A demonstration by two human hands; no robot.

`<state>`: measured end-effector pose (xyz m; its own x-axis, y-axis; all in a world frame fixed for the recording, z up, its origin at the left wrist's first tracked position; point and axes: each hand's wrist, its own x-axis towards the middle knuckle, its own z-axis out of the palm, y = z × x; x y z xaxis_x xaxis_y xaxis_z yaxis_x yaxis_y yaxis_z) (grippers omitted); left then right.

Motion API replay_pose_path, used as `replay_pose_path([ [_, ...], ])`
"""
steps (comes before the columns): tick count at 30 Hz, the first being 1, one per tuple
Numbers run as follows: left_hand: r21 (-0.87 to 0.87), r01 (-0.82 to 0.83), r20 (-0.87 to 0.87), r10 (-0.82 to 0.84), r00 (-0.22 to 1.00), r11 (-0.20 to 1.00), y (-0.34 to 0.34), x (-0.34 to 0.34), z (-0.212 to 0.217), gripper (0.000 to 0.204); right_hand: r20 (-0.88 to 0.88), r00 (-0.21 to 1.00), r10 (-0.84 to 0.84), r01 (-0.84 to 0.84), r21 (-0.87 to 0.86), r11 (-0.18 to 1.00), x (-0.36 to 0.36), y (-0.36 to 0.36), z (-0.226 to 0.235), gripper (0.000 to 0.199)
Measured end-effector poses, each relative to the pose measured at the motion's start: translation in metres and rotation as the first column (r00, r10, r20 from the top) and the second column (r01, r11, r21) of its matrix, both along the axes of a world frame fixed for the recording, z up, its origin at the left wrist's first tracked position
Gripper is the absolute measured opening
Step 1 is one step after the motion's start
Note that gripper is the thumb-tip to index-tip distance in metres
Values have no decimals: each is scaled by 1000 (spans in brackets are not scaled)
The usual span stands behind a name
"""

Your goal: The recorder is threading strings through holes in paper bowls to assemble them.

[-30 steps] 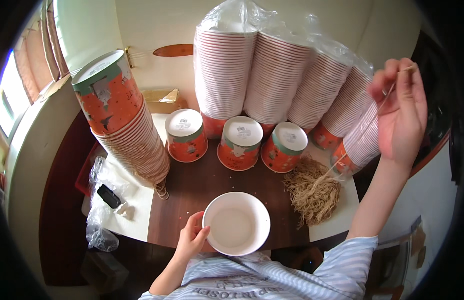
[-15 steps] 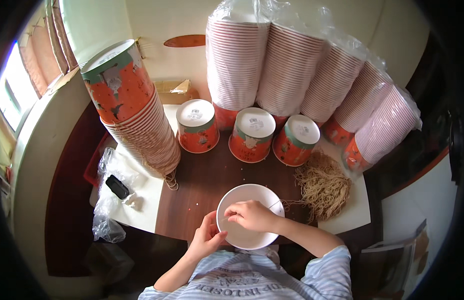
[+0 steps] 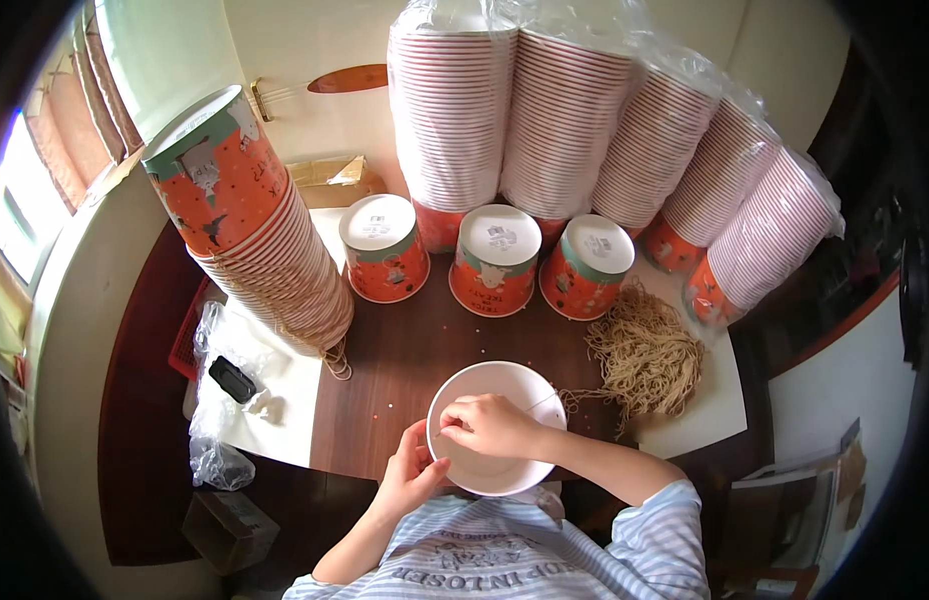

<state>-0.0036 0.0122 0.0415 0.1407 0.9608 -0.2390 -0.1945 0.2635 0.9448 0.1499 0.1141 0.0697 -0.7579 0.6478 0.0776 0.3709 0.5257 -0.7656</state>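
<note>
A round paper bucket (image 3: 499, 380), white inside, stands at the table's front edge with its mouth toward me. My left hand (image 3: 411, 474) grips the bucket's left side, the thumb on the rim and the fingers on the outer wall. Inside the bucket, my right hand (image 3: 493, 424) pinches the end of a thin beige cord against the left inner wall; the fingertips partly hide it. The cord crosses the right rim and leads to a tangled heap of beige cords (image 3: 645, 358) on the right.
Three orange-and-green buckets (image 3: 498, 262) stand upside down behind. Tall plastic-wrapped bucket stacks (image 3: 450, 120) line the back and right. At left leans another bucket stack (image 3: 270, 255) draped with cords. A small black tray (image 3: 233, 380) lies on clear plastic (image 3: 217, 440).
The whole view has shifted slightly, so the stacks appear farther left and up. My right hand has moved a little toward the bucket's left wall; my left hand keeps its grip.
</note>
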Motion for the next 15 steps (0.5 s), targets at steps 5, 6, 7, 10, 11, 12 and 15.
replay_pose_path([
  [5, -12, 0, -18, -1, 1000, 1000, -1, 0, 0, 50, -3, 1000, -2, 2, 10, 1000, -1, 1, -1, 14],
  [6, -10, 0, -18, 0, 1000, 1000, -1, 0, 0, 49, 0, 1000, -2, 2, 2, 1000, -1, 0, -1, 14],
  [7, -10, -3, -18, 3, 1000, 1000, -1, -1, -1, 49, 2, 1000, -2, 2, -6, 1000, -2, 0, -2, 14],
  [10, -7, 3, -18, -3, 1000, 1000, -1, -1, -2, 50, -3, 1000, -15, 15, 1, 1000, -2, 0, -4, 15],
  [11, -5, 9, -20, -9, 1000, 1000, -1, -1, -3, 50, -2, 1000, -16, 16, 2, 1000, -2, 0, -5, 15],
  [12, -4, 12, -23, -12, 1000, 1000, -1, -1, -4, 50, 2, 1000, -19, 19, -4, 1000, -2, 0, -6, 15],
  [15, -6, 0, -21, 0, 1000, 1000, -1, -1, -3, 50, 10, 1000, -17, 17, -9, 1000, -3, 0, -6, 15],
])
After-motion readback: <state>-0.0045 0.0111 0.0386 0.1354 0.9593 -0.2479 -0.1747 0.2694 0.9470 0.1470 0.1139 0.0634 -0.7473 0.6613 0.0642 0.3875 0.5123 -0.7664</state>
